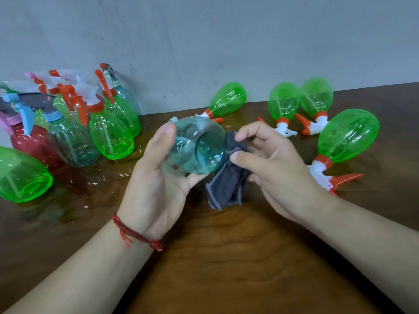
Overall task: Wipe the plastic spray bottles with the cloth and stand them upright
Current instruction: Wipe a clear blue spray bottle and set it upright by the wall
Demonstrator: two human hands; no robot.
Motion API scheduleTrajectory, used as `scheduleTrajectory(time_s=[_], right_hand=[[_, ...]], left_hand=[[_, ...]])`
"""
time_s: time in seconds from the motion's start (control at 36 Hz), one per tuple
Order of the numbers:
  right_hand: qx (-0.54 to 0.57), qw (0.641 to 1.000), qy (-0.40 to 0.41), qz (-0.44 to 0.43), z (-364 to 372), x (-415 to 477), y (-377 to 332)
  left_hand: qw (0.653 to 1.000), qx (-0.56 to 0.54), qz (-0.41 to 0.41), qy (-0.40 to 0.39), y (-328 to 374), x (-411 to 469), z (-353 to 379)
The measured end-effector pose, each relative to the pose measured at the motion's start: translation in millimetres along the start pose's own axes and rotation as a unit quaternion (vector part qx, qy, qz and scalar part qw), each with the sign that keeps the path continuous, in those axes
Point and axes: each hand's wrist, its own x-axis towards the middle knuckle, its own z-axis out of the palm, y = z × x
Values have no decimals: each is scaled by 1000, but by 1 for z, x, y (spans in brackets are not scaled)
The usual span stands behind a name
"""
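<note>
Left hand (pixel 158 177) clasps teal bottle (pixel 197 146), fingers curled; right hand (pixel 272 168) pinches cloth (pixel 226 186) against it. Table (pixel 226 257) wood shows below the hands; bottle's spray head (pixel 173 120) mostly hidden.

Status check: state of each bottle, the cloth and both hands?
Teal bottle: held in the air, base toward camera.
Cloth: pinched, touching the teal bottle.
Left hand: grips teal bottle.
Right hand: pinches cloth.
Four green bottles at right: lying down.
Bottle cluster at left: upright.
</note>
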Motion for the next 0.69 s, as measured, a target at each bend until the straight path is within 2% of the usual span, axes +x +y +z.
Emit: scheduleTrajectory(time_s=[0.08, 0.17, 0.31, 0.39, 0.44, 0.53, 0.61, 0.69], right_hand=[[-92, 994, -16, -50, 2, -4, 4], [-235, 962, -10, -140, 6, -9, 5], [-360, 893, -44, -267, 14, -15, -1], [-370, 877, -31, -306, 15, -16, -4], [-361, 879, -8, -312, 11, -13, -4], [-310, 904, 34, -293, 4, -6, -4], [-259, 933, 65, -240, 0, -1, -3], [-211, 963, 57, -159, -6, 2, 2]], left_hand=[[999, -25, 20, 23, -2, -1, 3], [996, -57, 28, 61, -4, -2, 6], [993, -55, 41, 96, -9, -5, 9], [993, -32, 47, 104, -15, -6, 12], [993, -22, 54, 106, -16, -8, 15], [992, -7, 62, 107, -16, -10, 17], [993, 4, 67, 100, -15, -11, 17], [992, -4, 79, 103, -12, -11, 16]])
